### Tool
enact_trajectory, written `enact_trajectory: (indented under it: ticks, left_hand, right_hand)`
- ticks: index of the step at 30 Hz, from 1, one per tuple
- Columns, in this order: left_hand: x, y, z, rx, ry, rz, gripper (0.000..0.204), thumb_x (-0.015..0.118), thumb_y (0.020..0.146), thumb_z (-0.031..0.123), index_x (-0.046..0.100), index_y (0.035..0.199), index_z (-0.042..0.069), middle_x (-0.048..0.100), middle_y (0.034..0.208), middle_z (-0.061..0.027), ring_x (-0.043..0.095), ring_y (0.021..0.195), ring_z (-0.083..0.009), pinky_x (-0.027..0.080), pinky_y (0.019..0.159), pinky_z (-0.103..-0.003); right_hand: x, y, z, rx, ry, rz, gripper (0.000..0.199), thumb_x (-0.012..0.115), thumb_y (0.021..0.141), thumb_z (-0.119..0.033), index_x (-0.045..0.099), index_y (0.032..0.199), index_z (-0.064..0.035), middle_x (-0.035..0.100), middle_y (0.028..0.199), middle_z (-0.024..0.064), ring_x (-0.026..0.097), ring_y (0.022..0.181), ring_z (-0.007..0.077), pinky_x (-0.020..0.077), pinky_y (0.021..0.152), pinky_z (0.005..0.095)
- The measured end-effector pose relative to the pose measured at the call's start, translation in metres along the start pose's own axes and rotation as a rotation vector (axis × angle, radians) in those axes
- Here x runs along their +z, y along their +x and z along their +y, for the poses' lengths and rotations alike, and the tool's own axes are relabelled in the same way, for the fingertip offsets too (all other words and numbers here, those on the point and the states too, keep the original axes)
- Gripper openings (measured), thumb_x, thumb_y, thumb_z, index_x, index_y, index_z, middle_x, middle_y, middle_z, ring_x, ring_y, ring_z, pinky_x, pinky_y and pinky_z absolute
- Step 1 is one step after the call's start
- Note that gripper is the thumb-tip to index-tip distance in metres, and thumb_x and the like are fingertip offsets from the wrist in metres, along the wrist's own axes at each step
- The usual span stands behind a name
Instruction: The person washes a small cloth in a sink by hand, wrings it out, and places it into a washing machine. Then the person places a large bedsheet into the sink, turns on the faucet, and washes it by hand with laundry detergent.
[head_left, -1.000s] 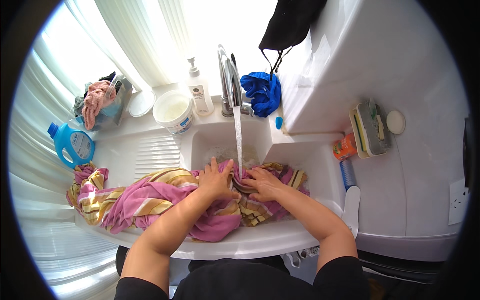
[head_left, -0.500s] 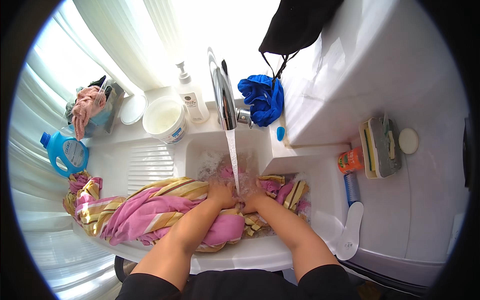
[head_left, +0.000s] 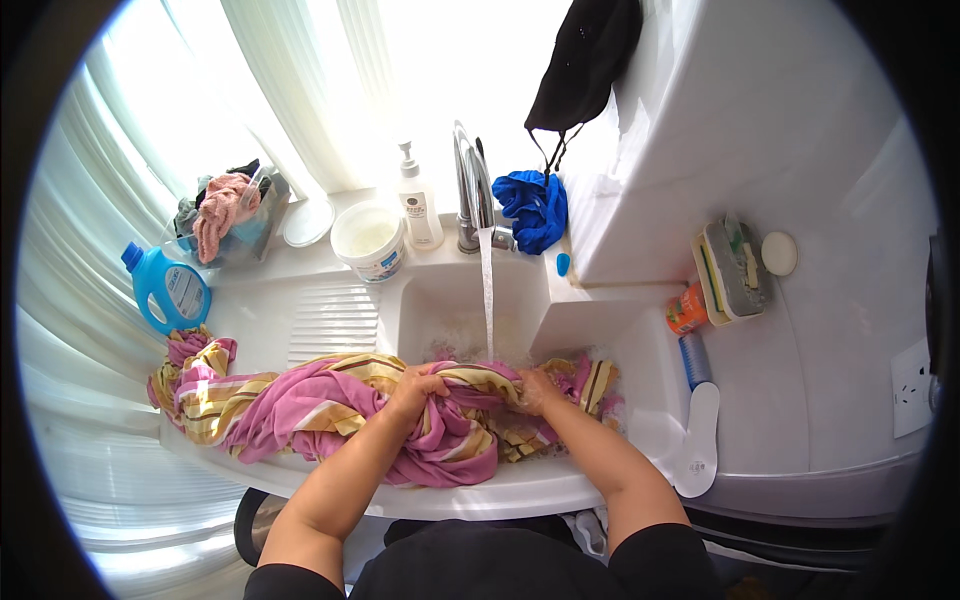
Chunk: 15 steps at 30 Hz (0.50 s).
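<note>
A long, twisted cloth [head_left: 300,405] with pink, yellow and brown stripes lies from the left of the white laundry sink into its basin. My left hand [head_left: 414,388] is closed round a fold of it at the basin's left side. At the water, my right hand [head_left: 533,391] grips the same cloth, its fingers partly hidden by splashes and fabric. Between my hands a stretch of cloth is lifted up. From the chrome faucet [head_left: 472,190] a stream of water runs down behind it. More of the cloth lies wet in the basin to the right.
On the back ledge stand a white tub [head_left: 368,243], a pump bottle [head_left: 420,205] and a bundled blue cloth [head_left: 535,208]. A blue detergent jug [head_left: 167,288] is beside the ribbed washboard [head_left: 335,322]. At the right rim are a white brush [head_left: 700,440] and an orange container [head_left: 687,310].
My hands have come up out of the water, raising a stretch of cloth between them. The left has moved slightly left and the right slightly right. The whole view has shifted.
</note>
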<state>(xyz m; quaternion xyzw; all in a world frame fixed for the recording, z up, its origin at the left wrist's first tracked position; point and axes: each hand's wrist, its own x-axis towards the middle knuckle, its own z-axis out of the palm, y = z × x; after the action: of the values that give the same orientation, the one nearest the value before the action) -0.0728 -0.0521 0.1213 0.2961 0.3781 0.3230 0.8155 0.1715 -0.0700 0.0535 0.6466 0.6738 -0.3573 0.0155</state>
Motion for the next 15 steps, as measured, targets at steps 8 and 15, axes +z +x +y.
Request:
enact_trajectory:
  ticks: [8,15]
  left_hand:
    - [-0.003,0.015,-0.015,0.048,-0.374,-0.094,0.056,0.053,0.089,0.050,0.050,0.124,0.007,0.056,0.123,-0.0135,0.054,0.115,-0.0303,0.044,0.099,-0.045]
    - [0.019,0.064,-0.095,0.994,-0.484,-0.362,0.088,0.053,0.078,0.068,0.034,0.141,0.011,0.044,0.135,-0.0165,0.045,0.125,-0.0273,0.037,0.101,-0.040]
  right_hand:
    - [-0.019,-0.052,-0.068,-0.633,0.277,0.776,0.046,0.071,0.053,-0.014,0.057,0.096,-0.0042,0.058,0.099,0.0144,0.052,0.097,0.0359,0.0408,0.088,0.0420]
    - [0.007,-0.055,-0.126,-0.745,0.002,0.923,0.076,0.066,0.066,-0.067,0.052,0.109,-0.0053,0.049,0.118,0.0146,0.044,0.117,0.0344,0.0275,0.098,0.0553]
